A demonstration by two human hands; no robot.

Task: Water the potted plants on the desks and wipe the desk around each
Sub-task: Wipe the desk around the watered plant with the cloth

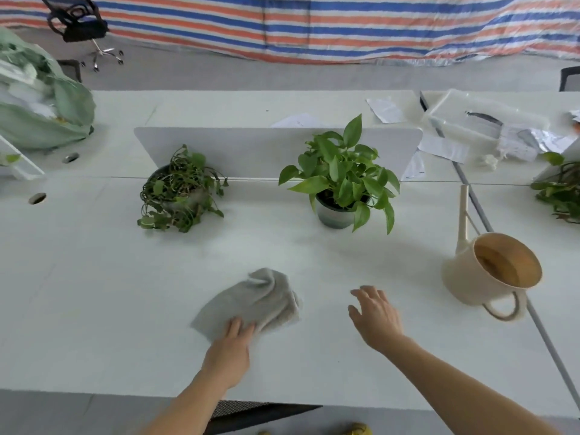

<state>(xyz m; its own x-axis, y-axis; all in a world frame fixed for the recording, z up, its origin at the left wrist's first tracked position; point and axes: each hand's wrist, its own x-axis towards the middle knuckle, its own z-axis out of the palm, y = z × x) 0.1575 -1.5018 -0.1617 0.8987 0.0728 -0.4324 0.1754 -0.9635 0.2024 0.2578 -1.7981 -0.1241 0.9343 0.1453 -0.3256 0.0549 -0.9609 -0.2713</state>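
A grey cloth (254, 301) lies crumpled on the white desk (94, 293), and my left hand (230, 346) rests on its near edge, holding it. My right hand (375, 315) hovers open just right of the cloth, fingers spread, holding nothing. A leafy green potted plant (340, 180) stands upright behind them. Left of it, a wilted, tangled plant (180, 191) sits in a dark pot. A cream watering can (489, 268) with a long spout stands on the right, its top showing water inside.
A low grey divider (251, 149) runs behind the two plants. A third plant (560, 189) shows at the right edge. A green plastic bag (37, 102) sits far left. Papers and a clear box (477, 120) lie at the back right. An office chair (83, 29) stands beyond.
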